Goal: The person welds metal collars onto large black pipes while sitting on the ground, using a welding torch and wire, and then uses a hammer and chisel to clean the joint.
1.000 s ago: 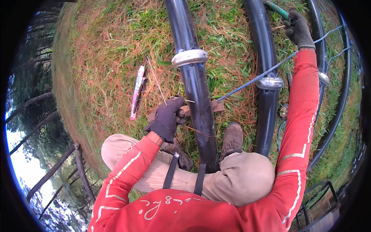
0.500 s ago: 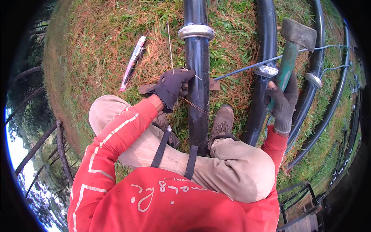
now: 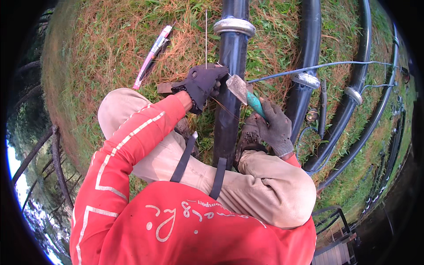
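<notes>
The left hand (image 3: 201,86), gloved, reached forward from a bent elbow, fingers curled round the near end of a thin rod (image 3: 206,39) — its length pointed away beyond the knuckles. Just right of those fingertips ran a black pipe (image 3: 232,55). The right hand (image 3: 277,126) clasped the green handle of a hatchet (image 3: 237,89) — the head lay ahead and left of its fingers, above the pipe.

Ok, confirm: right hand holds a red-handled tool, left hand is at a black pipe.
No: the head view shows the tool green-handled. The right hand holds it; the left hand is at a black pipe.
</notes>
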Available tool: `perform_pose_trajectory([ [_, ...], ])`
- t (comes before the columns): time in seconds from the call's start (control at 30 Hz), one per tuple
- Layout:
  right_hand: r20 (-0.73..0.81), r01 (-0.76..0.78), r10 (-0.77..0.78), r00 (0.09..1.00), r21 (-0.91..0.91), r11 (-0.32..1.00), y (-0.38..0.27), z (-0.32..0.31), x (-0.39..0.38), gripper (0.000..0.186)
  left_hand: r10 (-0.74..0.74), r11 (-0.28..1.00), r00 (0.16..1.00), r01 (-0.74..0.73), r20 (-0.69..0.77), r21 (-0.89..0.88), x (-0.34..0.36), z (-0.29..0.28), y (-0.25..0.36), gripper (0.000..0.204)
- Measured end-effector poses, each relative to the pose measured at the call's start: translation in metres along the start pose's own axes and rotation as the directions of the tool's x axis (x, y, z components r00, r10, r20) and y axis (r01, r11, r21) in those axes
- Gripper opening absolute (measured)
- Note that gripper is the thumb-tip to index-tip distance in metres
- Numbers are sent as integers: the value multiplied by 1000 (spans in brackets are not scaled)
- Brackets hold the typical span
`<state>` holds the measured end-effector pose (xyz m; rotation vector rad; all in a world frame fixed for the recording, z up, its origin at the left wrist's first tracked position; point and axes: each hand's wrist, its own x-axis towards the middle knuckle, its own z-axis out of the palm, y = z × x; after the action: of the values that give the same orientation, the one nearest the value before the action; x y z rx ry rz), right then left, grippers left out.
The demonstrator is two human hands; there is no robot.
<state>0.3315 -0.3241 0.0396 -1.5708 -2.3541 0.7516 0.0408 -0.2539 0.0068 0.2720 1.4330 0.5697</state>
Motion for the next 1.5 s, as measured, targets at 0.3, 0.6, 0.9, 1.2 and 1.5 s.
perform_pose_trajectory([
  [0.3, 74, -121, 125, 989, -55, 991, -3, 2, -3, 59, 38, 999, 998, -40, 56, 26, 8, -6, -7, 16],
  [0.6, 20, -70, 71, 997, -49, 996, 4, -1, 0, 59, 22, 997, 999, -25, 35, 72, 12, -3, -7, 17],
  [0.9, -89, 10, -7, 996, 36, 999, 6, -2, 1, 61, 47, 995, 998, -51, 47, 83, 11, -3, -4, 21],
  [1.2, -115, -60, 85, 990, 199, 978, 12, 7, -10, 60, 58, 991, 998, -58, -1, 120, 14, -5, -6, 25],
  [1.5, -97, -45, 62, 993, 171, 984, 21, 4, -14, 60, 25, 998, 998, -29, 58, 58, 19, -6, -8, 22],
])
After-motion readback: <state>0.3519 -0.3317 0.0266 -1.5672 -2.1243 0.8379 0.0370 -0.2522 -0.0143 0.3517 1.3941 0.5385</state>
